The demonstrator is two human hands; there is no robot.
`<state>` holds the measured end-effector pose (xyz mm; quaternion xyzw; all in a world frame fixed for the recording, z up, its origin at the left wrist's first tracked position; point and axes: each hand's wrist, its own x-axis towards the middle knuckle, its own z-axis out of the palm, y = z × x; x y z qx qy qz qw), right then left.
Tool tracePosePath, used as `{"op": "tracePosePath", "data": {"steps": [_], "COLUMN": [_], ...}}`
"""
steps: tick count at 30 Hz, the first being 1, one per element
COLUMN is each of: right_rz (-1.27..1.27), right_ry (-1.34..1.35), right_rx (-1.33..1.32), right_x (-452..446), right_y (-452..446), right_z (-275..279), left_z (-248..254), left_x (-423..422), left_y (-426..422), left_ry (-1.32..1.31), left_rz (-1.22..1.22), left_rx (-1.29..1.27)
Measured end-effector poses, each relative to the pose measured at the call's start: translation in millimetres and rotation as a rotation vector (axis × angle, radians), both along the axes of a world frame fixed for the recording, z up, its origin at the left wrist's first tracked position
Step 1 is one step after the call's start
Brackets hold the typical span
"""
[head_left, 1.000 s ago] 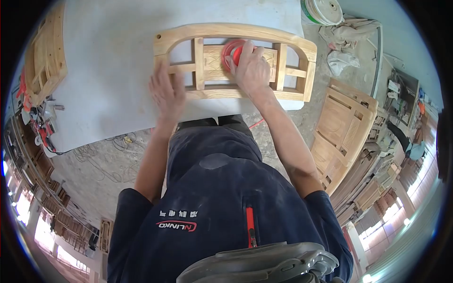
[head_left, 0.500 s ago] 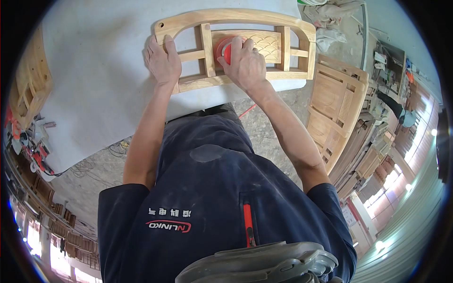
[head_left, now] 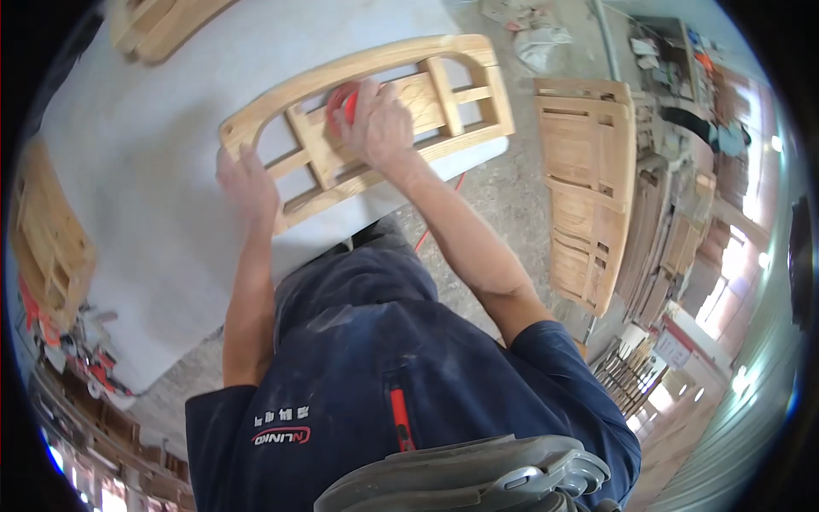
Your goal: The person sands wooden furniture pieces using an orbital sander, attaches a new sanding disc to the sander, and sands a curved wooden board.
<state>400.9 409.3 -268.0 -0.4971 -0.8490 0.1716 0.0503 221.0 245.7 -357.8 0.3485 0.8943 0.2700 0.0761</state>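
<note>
A pale wooden frame panel (head_left: 367, 60) with a carved centre board lies tilted on the light-coloured table (head_left: 162, 247). My left hand (head_left: 248, 186) is closed on the left end of this panel, somewhat blurred, with the thumb at its inner side. Over the left part of the carved board, my right hand (head_left: 380, 124) is wrapped round a red round tool (head_left: 336, 109). The tool's underside is hidden, and the hand covers much of its top.
More wooden panels lie at the table's left edge (head_left: 55, 243) and top left (head_left: 166, 30). Red tools (head_left: 98, 367) sit at the lower left corner. A large wooden panel (head_left: 587, 192) stands on the right, beside stacked boards (head_left: 653, 235). A red hose (head_left: 422, 239) hangs near the table edge.
The view has turned, and the panel now appears slanted and further left. My left hand has gone from blurred beside the panel to holding its left end. The red tool has shifted left along the carved board.
</note>
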Motion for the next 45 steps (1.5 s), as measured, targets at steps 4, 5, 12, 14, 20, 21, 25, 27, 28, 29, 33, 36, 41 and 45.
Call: {"op": "tracePosePath", "data": {"steps": [4,5,12,14,20,21,25,27,28,29,33,36,41,45], "right_rz": [-0.213,-0.219,-0.152,-0.164,-0.194,-0.197,-0.18,-0.13,-0.134,-0.095,-0.071,-0.145,-0.249,-0.212], "right_ry": [0.095,0.064,0.08,0.1,0.117,0.14,0.129,0.156,0.157,0.128,0.137,0.164,0.12,0.106], "right_rx": [-0.026,0.177,0.087,0.127,0.106,0.124,0.042,0.087,0.086,0.098,0.127,0.095,0.114,0.126], "right_x": [25.7,36.0,69.2,76.5,73.3,70.8,53.4,42.1,37.6,33.5,31.0,42.3,72.2,88.0], "right_y": [19.4,28.7,42.4,37.8,22.5,17.6,-6.8,-21.8,-29.2,-35.3,-45.1,-34.0,0.2,20.0], "right_z": [-3.1,-27.2,8.6,-3.2,-6.4,-3.3,3.4,5.0,5.5,6.7,4.5,7.4,6.2,-2.5], "left_z": [-127.7,-132.6,6.8,12.0,-19.8,-20.0,-15.4,-16.2,-17.7,-18.5,-17.6,-0.1,71.7,67.1], "left_x": [-37.4,-35.7,-0.3,6.1,-8.1,-8.1,-5.3,-4.9,-5.4,-5.4,-4.1,11.0,66.8,110.3], "left_y": [-37.2,-43.0,-3.3,1.1,-4.7,-4.1,-2.7,-2.9,-3.5,-4.4,-4.9,0.2,14.6,8.9], "left_ry": [0.382,0.504,-0.293,-0.318,-0.256,-0.257,-0.231,-0.227,-0.223,-0.221,-0.093,0.139,0.27,0.229], "left_rz": [-0.31,-0.299,0.077,0.088,0.076,0.083,0.087,0.085,0.084,0.079,0.056,-0.081,-0.617,-1.077], "left_rx": [0.034,-0.013,-0.007,-0.002,-0.039,-0.06,-0.049,-0.042,-0.033,-0.031,-0.123,-0.14,0.029,-0.037]}}
